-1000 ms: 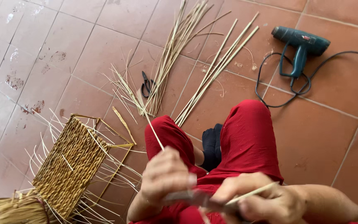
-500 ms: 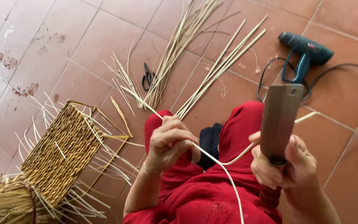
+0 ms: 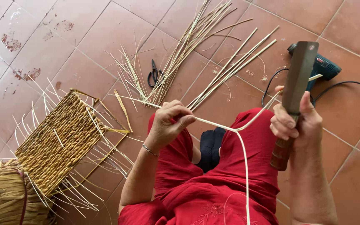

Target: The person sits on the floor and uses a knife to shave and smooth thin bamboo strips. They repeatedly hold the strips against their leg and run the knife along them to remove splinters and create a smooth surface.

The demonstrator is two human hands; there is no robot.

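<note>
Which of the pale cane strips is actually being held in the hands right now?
The long pale split cane strip, pinched by the left hand and running to the right hand holding the broad-bladed knife; the others lie loose on the floor.

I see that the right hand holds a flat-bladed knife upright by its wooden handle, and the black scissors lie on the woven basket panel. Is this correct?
Not quite. The right hand does hold the flat-bladed knife upright by its wooden handle, but the head view shows the black scissors lying on the tiled floor among the loose cane strips, well apart from the woven basket panel.
</note>
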